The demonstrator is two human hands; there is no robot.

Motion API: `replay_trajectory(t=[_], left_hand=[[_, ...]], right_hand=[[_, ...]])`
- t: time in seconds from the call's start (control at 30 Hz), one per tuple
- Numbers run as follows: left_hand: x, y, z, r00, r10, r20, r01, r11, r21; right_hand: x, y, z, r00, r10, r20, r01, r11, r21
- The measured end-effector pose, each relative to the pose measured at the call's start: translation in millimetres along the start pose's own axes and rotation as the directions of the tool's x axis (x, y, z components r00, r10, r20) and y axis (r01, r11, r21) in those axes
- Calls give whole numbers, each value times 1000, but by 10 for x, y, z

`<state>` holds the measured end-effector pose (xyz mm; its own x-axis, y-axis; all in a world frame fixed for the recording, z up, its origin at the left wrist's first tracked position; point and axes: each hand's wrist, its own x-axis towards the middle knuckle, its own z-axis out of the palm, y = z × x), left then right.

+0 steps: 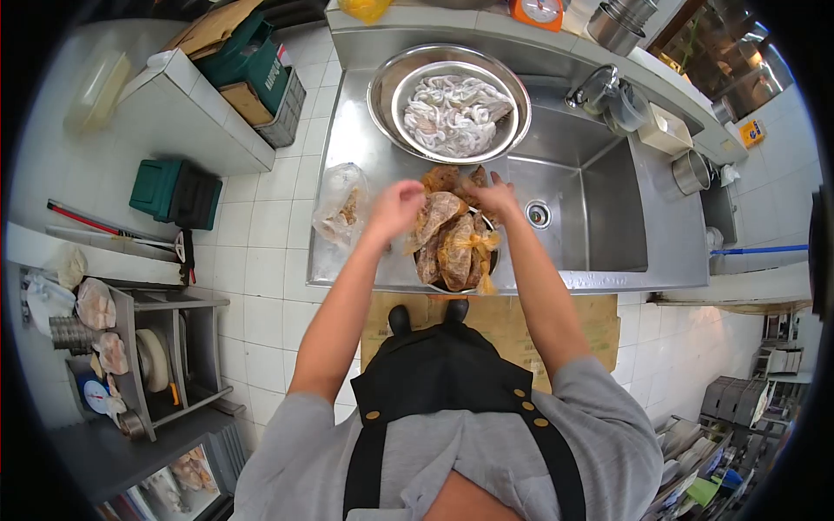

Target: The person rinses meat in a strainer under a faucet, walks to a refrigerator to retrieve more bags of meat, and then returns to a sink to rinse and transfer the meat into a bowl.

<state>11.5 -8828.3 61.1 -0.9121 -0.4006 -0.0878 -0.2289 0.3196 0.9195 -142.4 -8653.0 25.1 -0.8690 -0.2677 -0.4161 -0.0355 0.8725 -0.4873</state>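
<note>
Several knotted plastic bags of brown food (456, 247) fill a round metal bowl near the counter's front edge. My left hand (400, 208) is beside the bags on their left, its fingers curled; whether it holds anything is hard to make out. On the right, my right hand (498, 198) reaches over the back of the pile, touching or close to a bag there, its grip unclear. Behind the hands, a metal bowl of whitish, squid-like pieces (459, 115) sits inside a larger metal basin (378, 108). A clear plastic bag (340, 204) with brown bits lies at the left.
A steel sink (599, 191) with a faucet (599, 87) is on the right. Along the back ledge stand an orange scale (537, 12) and metal pots (618, 30). Green bins (174, 193) and a metal rack (174, 347) are at the left.
</note>
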Motion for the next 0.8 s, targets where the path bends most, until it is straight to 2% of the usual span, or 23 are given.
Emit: replay_trajectory(t=[0.03, 0.07, 0.1, 0.13, 0.2, 0.23, 0.27, 0.33, 0.37, 0.43, 0.47, 0.5, 0.53, 0.6, 0.63, 0.67, 0.7, 0.73, 0.77, 0.8], left_hand=[[247, -31, 23, 998, -67, 21, 67, 998, -2], [404, -43, 48, 997, -70, 24, 70, 998, 4], [529, -27, 70, 982, -174, 70, 171, 984, 41], [602, -28, 96, 955, -277, 110, 269, 960, 82], [658, 9, 123, 945, -282, 166, 268, 958, 100], [675, 59, 120, 934, -284, 219, 265, 958, 112], [643, 94, 108, 932, -288, 221, 267, 956, 118], [305, 361, 29, 940, -120, 318, 81, 988, 135], [184, 329, 87, 944, -131, 301, 93, 986, 137], [-39, 240, 263, 980, 42, 193, -103, 943, 317], [-131, 264, 273, 987, 31, 158, -81, 943, 323], [-218, 315, 261, 999, -2, 53, -14, 954, 301], [-332, 371, 212, 998, -37, -52, 49, 961, 271], [-762, 494, -20, 984, -2, -177, 8, 999, 31], [-961, 519, -193, 975, -12, -223, -9, 996, -91], [-1134, 472, -475, 967, -56, -248, 32, 995, -99], [-1285, 445, -693, 957, -102, -272, 75, 991, -109], [-1301, 499, -805, 954, -103, -283, 74, 991, -110], [-1225, 564, -950, 937, -205, -283, 216, 976, 7], [-1124, 586, -1083, 905, -305, -296, 352, 928, 122]], right_hand=[[19, -60, 14, 1000, 4, 2, -4, 1000, 6], [63, -110, 22, 996, 66, 64, -62, 996, -58], [86, -150, 10, 984, 131, 121, -115, 985, -126], [98, -172, -7, 983, 133, 126, -118, 986, -121], [141, -189, -45, 984, 121, 134, -105, 987, -124], [188, -133, -30, 995, 24, 101, -14, 995, -97], [227, -87, -62, 994, 26, 105, -17, 996, -92], [246, -116, -178, 989, -123, 76, 134, 977, -163], [368, 41, -61, 982, -156, -105, 155, 988, -13], [163, 233, -266, 890, -359, -281, 404, 907, 120], [9, 190, -340, 900, -361, -244, 418, 873, 252], [-170, 117, -408, 908, -366, -203, 417, 826, 379], [-400, -45, -425, 899, -396, -185, 437, 816, 379], [-900, -483, -383, 867, -484, -120, 465, 697, 546], [-1081, -694, -339, 857, -510, -72, 480, 740, 471], [-1245, -888, -237, 850, -526, -27, 493, 777, 392], [-1294, -1092, 45, 729, -617, -296, 682, 694, 230], [-1234, -1216, 329, 520, -679, -517, 801, 598, 20], [-1129, -1239, 500, 515, -686, -514, 807, 591, 19], [-1027, -1270, 667, 669, -685, -289, 734, 670, 111]])
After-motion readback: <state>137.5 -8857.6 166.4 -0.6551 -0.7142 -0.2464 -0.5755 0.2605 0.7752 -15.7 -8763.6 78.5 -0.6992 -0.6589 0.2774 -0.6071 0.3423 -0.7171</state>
